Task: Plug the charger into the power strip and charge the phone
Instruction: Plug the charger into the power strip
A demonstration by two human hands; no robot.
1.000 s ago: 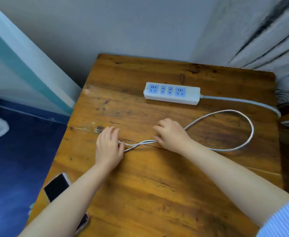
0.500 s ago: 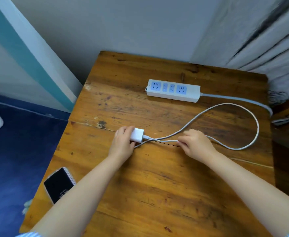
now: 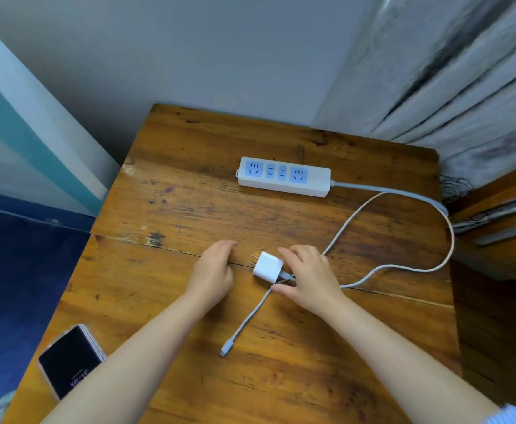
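A white charger [image 3: 267,267] lies mid-table on the wooden table [image 3: 281,377], its prongs pointing up-left. My right hand [image 3: 310,278] closes its thumb and fingers around the charger's rear, where the white cable [image 3: 403,266] plugs in. The cable loops out to the right and comes back, and its free connector [image 3: 225,351] lies nearer to me. My left hand [image 3: 212,270] rests just left of the charger with nothing in it. At the back lies the white power strip [image 3: 284,176] with blue sockets. The phone [image 3: 70,359] sits screen-up at the front left corner.
The power strip's grey cord [image 3: 403,192] runs off the table's right edge. A curtain [image 3: 449,87] hangs at the back right and a wall stands behind. A blue floor [image 3: 15,286] lies beyond the left edge, and wooden furniture [image 3: 501,215] is on the right.
My left hand has let go of the charger and moved slightly left. My right hand has slid along the cable to the charger's rear. The free connector end now lies in view.
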